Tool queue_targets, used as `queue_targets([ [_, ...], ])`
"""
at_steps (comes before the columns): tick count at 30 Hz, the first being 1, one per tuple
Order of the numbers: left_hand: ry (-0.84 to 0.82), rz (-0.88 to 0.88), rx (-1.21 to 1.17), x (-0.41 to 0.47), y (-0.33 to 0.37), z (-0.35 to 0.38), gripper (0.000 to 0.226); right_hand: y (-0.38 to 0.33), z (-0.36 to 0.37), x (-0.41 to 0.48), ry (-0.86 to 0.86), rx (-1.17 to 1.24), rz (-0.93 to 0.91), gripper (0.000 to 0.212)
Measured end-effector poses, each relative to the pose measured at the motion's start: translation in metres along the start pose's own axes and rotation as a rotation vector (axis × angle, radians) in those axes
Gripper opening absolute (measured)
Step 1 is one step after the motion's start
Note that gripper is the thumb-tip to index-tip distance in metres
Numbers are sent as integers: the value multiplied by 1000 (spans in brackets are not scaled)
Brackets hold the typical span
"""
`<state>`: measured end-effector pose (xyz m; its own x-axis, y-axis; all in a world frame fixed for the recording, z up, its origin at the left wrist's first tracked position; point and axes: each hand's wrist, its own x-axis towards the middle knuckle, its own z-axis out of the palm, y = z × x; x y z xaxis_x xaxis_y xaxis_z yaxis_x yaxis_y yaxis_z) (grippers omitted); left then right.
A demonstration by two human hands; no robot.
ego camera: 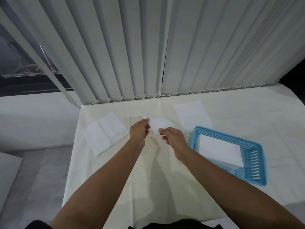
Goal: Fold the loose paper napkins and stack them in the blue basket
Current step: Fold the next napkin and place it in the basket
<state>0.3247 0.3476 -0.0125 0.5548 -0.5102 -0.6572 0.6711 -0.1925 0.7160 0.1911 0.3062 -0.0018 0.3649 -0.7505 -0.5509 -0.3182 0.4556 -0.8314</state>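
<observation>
So, going left to right across the counter (148, 171): over on the left there's an unfolded napkin (105, 132) lying flat with its crease lines showing, not touched yet. In the middle, both hands are up off the surface working on one piece. The left hand (138, 132) has its fingers pinched on the upper left edge of the held napkin (159, 123), and the right hand (174, 137) has its fingers clamped on the near corner. The paper looks already doubled over and is held tilted in the air, so my read is we're mid-fold, somewhere around squaring up or making the last crease.

Past that, further back on the right, a second loose napkin (193, 115) sits flat just behind the blue basket (254, 169). The basket is at the right side and already has a folded stack (219, 148) in it, so the job seems partway done, with two loose ones plus the one in hand left.

Next move probably needs the edges lined up and pressed, then a short carry right to lay it flat on top of the stack without knocking it crooked.

No brands, labels or writing that I can make out anywhere; the napkins and basket look plain.
</observation>
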Motion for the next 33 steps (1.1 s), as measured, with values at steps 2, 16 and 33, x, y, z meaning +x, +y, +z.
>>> queue_targets([
  [2, -6, 2, -7, -1, 3, 8, 3, -3, -12, -4, 14, -46, -46, 22],
  [16, -148, 13, 92, -33, -29, 103, 8, 9, -154, -40, 129, -15, -68, 15],
  [33, -149, 270, 808, -71, -92, 145, 23, 54, -264, -57, 291, 65, 131, 19],
])
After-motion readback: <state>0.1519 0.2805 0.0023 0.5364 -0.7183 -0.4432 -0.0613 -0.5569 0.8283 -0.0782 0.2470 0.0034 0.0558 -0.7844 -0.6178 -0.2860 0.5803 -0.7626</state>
